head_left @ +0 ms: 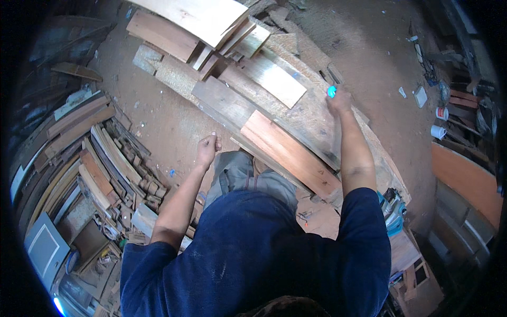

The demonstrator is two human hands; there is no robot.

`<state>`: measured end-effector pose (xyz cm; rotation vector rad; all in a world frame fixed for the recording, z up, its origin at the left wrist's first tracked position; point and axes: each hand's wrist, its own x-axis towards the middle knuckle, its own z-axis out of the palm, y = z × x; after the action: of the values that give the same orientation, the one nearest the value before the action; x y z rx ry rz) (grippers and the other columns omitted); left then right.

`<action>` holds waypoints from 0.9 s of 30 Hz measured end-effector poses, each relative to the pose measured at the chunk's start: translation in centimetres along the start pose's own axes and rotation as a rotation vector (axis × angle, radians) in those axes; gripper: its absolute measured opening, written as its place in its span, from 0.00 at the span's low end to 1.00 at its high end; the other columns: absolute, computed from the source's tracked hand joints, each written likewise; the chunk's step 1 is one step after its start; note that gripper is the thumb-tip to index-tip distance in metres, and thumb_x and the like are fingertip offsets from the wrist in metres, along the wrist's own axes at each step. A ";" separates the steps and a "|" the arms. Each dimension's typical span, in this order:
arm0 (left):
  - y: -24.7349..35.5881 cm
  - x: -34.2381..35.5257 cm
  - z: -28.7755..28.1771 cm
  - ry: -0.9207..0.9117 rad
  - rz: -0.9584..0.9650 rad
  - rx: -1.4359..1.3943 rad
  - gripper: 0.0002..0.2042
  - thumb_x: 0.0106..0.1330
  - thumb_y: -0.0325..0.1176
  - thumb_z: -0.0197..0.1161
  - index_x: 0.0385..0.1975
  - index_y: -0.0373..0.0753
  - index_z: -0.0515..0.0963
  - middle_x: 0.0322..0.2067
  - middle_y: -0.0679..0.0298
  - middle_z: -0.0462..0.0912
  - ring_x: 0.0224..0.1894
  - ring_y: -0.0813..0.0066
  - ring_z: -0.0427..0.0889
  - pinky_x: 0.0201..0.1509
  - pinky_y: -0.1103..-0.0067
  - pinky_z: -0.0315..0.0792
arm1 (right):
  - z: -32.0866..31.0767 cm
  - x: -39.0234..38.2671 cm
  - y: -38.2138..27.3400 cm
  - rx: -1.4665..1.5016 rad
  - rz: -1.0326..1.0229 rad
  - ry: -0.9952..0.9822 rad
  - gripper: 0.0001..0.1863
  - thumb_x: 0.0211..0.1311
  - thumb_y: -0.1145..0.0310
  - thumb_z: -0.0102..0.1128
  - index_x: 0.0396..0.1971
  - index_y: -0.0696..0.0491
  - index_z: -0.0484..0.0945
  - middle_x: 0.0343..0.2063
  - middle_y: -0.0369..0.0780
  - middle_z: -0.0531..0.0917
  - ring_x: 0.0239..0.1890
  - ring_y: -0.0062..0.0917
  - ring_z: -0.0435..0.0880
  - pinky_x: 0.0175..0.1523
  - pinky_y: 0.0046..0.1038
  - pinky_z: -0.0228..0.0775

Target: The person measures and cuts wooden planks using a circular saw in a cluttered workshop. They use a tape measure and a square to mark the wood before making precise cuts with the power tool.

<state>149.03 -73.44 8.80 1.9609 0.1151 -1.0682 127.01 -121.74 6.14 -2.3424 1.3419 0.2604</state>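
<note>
My right hand [340, 100] reaches over the far right part of the workbench [319, 119], its fingers closed around a small bright turquoise object [331, 92]. Most of that object is hidden in the grip, so its kind cannot be told. Left of the bench's near edge, my left hand [207, 150] hangs in a loose fist with nothing showing in it. A reddish-brown plank [289, 153] lies along the near side of the bench. End to end with it is a greyish plank [224, 100]. A pale, shiny board [274, 82] rests farther back.
Stacked boards [163, 34] cover the bench's far left end. A turquoise power tool [391, 211] sits at its near right end. Piled timber [100, 164] fills the floor on the left. White buckets [438, 131] and an orange-brown panel [467, 182] stand at the right.
</note>
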 end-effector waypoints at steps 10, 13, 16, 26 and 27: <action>7.0 -3.5 8.3 -0.559 -0.039 -0.126 0.18 0.79 0.39 0.53 0.59 0.34 0.77 0.48 0.60 0.85 0.50 0.72 0.83 0.59 0.76 0.77 | -3.8 -9.2 -7.8 1.234 0.341 -0.288 0.36 0.63 0.67 0.62 0.69 0.56 0.57 0.49 0.48 0.82 0.47 0.34 0.85 0.47 0.34 0.82; 10.2 -5.1 11.5 -0.620 -0.279 -0.488 0.18 0.79 0.38 0.53 0.60 0.32 0.75 0.50 0.58 0.84 0.52 0.70 0.83 0.61 0.75 0.76 | -3.4 -17.2 -11.6 1.642 0.269 -0.396 0.33 0.65 0.71 0.57 0.69 0.55 0.58 0.50 0.48 0.81 0.50 0.35 0.84 0.51 0.37 0.83; 8.5 -4.5 12.4 -0.800 -0.256 -0.593 0.18 0.79 0.38 0.53 0.60 0.31 0.74 0.50 0.57 0.83 0.52 0.70 0.83 0.62 0.75 0.76 | -1.2 -21.8 -13.5 1.710 0.323 -0.493 0.27 0.66 0.72 0.60 0.64 0.57 0.67 0.54 0.48 0.79 0.55 0.35 0.82 0.58 0.38 0.81; 5.5 -1.1 12.2 -0.465 0.028 -0.104 0.14 0.72 0.41 0.62 0.49 0.40 0.83 0.41 0.65 0.86 0.45 0.74 0.84 0.53 0.73 0.77 | 1.3 -26.0 -12.7 1.147 0.287 -0.203 0.27 0.59 0.67 0.75 0.56 0.58 0.74 0.39 0.40 0.84 0.34 0.22 0.85 0.35 0.25 0.81; 4.1 1.2 11.9 -0.290 0.195 -0.024 0.14 0.71 0.41 0.62 0.48 0.38 0.84 0.42 0.62 0.87 0.46 0.72 0.84 0.54 0.73 0.77 | 2.4 -26.1 -11.3 1.106 0.377 -0.153 0.28 0.56 0.65 0.77 0.53 0.58 0.75 0.36 0.40 0.84 0.30 0.21 0.84 0.31 0.24 0.80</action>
<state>144.03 -84.96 7.64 1.7347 -0.2160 -1.2008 123.30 -95.41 16.58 -1.1375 1.3373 -0.1719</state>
